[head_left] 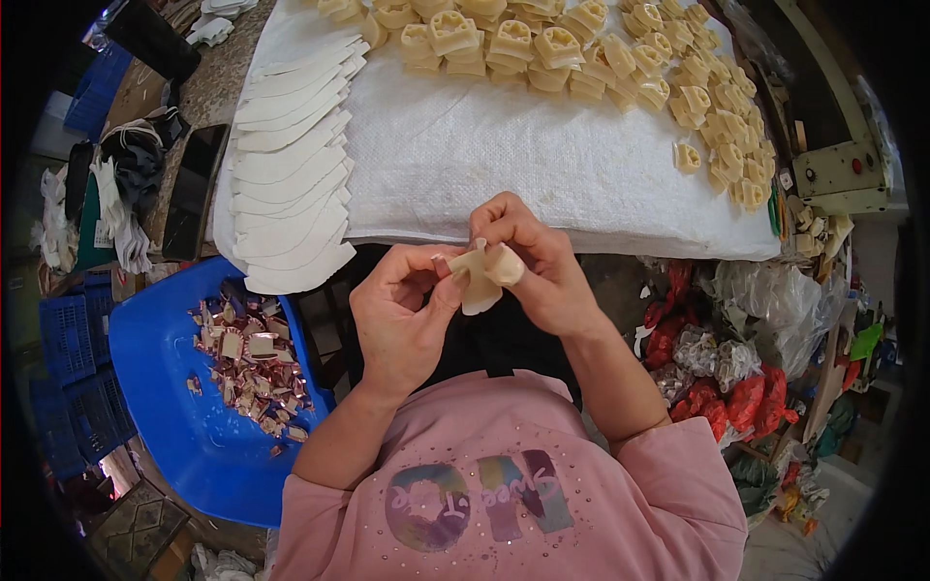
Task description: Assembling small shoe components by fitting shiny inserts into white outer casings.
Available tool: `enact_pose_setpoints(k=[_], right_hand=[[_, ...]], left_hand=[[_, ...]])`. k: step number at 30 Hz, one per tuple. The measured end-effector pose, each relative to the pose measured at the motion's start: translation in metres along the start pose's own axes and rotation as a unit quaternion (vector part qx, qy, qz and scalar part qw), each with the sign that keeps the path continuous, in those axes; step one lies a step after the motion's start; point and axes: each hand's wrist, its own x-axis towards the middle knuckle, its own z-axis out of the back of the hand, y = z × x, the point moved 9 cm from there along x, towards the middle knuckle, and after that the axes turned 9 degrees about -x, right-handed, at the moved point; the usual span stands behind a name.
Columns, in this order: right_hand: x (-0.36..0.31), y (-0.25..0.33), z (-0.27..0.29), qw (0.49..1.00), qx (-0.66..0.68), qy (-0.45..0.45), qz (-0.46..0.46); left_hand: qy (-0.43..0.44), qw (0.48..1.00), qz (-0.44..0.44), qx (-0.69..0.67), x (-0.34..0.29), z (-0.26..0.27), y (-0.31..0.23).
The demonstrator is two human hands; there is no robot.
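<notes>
Near the table's front edge, both my hands pinch one small cream piece (476,290) that looks thin and bendable, with a curved lower edge. My left hand (405,310) grips its left side between thumb and fingers. My right hand (542,266) is closed on its upper right part; a pale rounded bit shows at the right thumb, and I cannot tell whether it is part of the piece or a thumb cover. To the left on the table, several flat white curved pieces (295,208) lie overlapping in a long row. Many small hollow cream blocks (557,48) crowd the far side and right.
White woven sheeting (436,155) covers the table. At lower left stands a blue plastic tub (184,436) holding shiny pinkish scraps (252,353). A dark phone-like slab (194,189) lies beyond it. Crumpled red and clear plastic bags (746,397) pile up at the right.
</notes>
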Motion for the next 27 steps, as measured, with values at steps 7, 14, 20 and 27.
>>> enact_pose_setpoints(k=[7,14,20,27], right_hand=[[-0.007,0.039,0.001,0.948,-0.270,-0.085,0.147],[-0.005,0.012,0.015,0.994,0.081,-0.013,0.066],[-0.003,-0.007,0.005,0.984,0.097,0.086,-0.126],[-0.005,0.040,0.005,0.977,-0.148,0.006,0.153]], left_hand=[[0.008,0.986,-0.060,0.157,0.000,-0.008,-0.017],[0.083,0.945,-0.189,0.253,0.002,-0.012,-0.037],[0.103,0.931,-0.239,0.258,-0.009,-0.021,-0.045],[0.199,0.970,0.137,-0.023,-0.007,-0.022,0.020]])
